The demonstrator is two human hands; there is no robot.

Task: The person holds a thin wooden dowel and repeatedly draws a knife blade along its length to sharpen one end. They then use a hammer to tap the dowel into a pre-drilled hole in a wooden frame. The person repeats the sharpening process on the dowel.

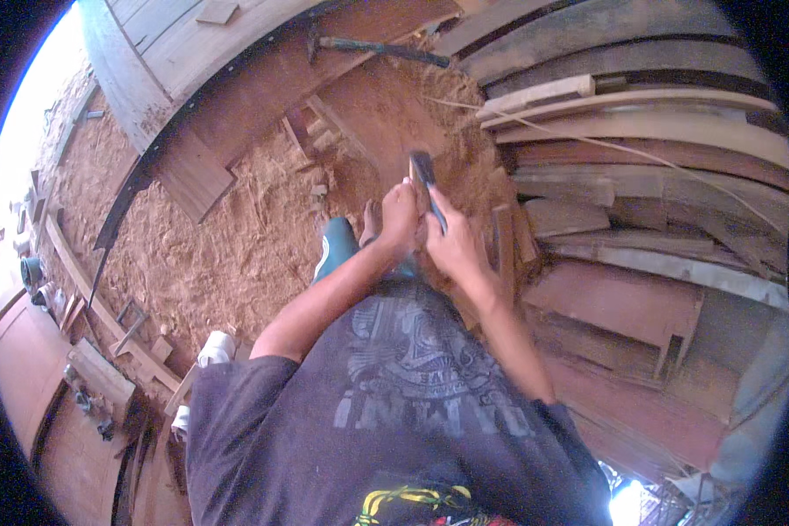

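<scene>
Dark T-shirt [394, 386] foremost; beyond, the right hand [453, 241] wraps a blue-handled tool [424, 172], head jutting forward beside the left hand [401, 212], whose grip is unclear.

Woodworking shop, by the look of the timber

From far off, I am looking down through the head camera into what is appearing to be a woodworking shop. Brown sawdust and shavings [237, 272] are spreading broadly below me. Along the right, long boards [657, 127] are lying close together in stacks. Small wood offcuts [320, 136] are sitting amid the sawdust, and near the top a hammer [381, 50] is lying with its head over a wide brown plank [263, 96]. I am also seeing a narrow wood strip [105, 305] at the left.
</scene>
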